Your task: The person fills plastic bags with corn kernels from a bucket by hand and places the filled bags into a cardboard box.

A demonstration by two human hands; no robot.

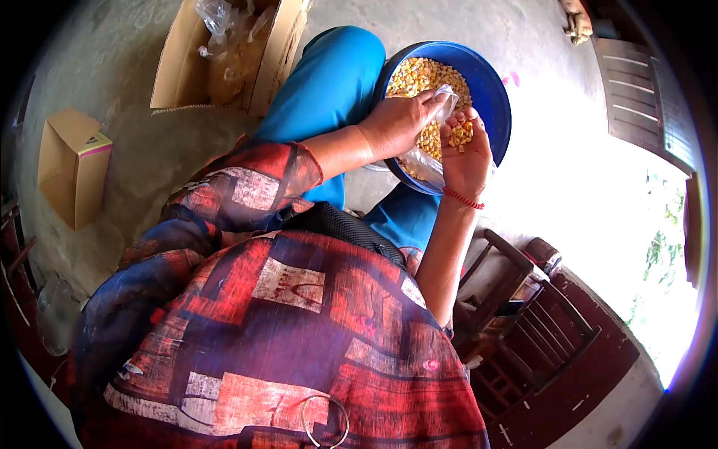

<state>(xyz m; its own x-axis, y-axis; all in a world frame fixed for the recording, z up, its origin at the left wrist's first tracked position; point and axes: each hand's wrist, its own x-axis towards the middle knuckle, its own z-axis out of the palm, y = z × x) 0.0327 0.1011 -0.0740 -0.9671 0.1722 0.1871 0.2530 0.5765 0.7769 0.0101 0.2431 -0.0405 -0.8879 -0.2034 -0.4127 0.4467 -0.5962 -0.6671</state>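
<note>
My left hand point(400, 126) reaches over the blue bucket point(490, 97), its fingers closed on the edge of a clear plastic bag point(446, 101). Beside it my right hand point(467, 161), with a red bracelet at the wrist, is turned palm up. Its fingers are curled round some yellow corn kernels point(461, 135). More corn point(426, 73) lies in the bucket beneath both hands. Part of the plastic hangs under the hands at the bucket's near side, and how far it runs is hidden.
An open cardboard box point(172, 71) with plastic bags point(217, 22) stands at the upper left. A smaller open box point(75, 168) is at the far left. Wooden chairs point(538, 329) stand at the lower right. The bucket sits between the blue-trousered legs point(325, 82).
</note>
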